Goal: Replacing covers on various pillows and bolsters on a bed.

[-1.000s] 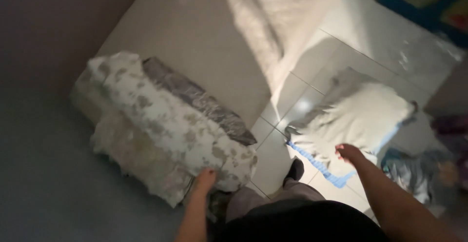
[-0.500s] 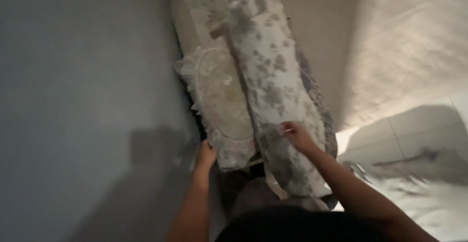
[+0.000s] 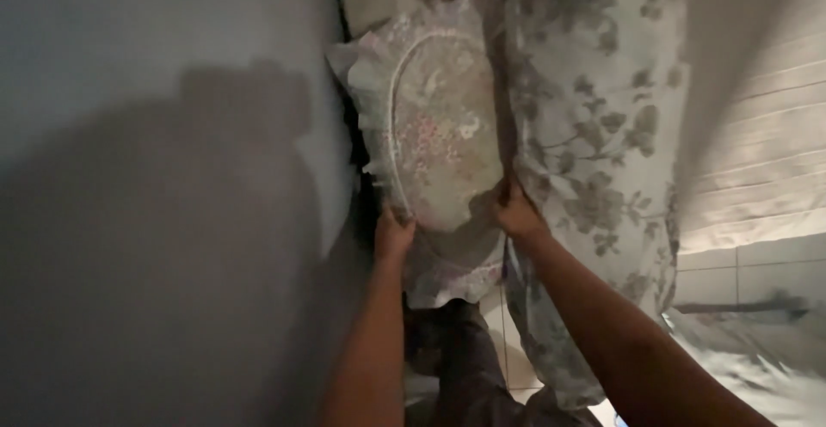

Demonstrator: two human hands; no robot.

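Half a second ago only the right hand point(image 3: 514, 215) touched the long floral pillow point(image 3: 594, 160) while the left hand point(image 3: 393, 236) hung below the stack. Now both hands have closed on the frilled oval cushion point(image 3: 439, 135): left fingers pinching its lower ruffle, right fingers curled round its edge where it meets the floral pillow. The cushion lies between the grey wall point(image 3: 155, 178) and that pillow, so it is now the thing in hand.

We see a pale tiled floor point(image 3: 731, 285) at four o'clock — grey grout lines crossing it. At the twelve o'clock edge lies a long pillow in cream cloth printed with grey leaves point(image 3: 594, 135), a frilled oval floral cushion point(image 3: 434, 130) beside it.
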